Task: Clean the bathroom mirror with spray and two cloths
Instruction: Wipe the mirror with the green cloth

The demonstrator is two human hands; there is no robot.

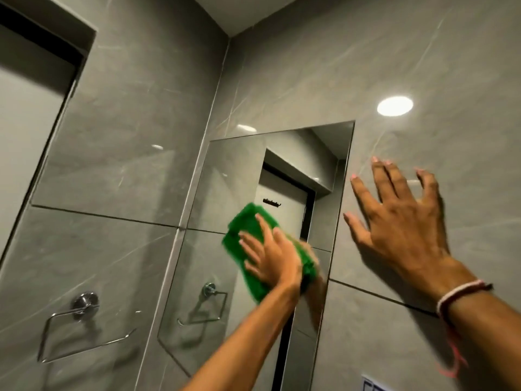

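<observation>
My left hand [270, 258], fingers flat, presses the fuzzy green cloth [245, 224] on the tall rectangular mirror [239, 165], more glass above it; my right hand [400, 221] leans spread on the grey tile wall [423, 66].

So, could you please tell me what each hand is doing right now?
Left hand: open, fingers flat, pressing the green cloth against the mirror.
Right hand: open, fingers spread on the tiled wall, holding nothing.

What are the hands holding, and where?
The left hand presses flat on the middle of the green cloth, against the mirror. The right hand holds nothing, resting on the wall.
</observation>
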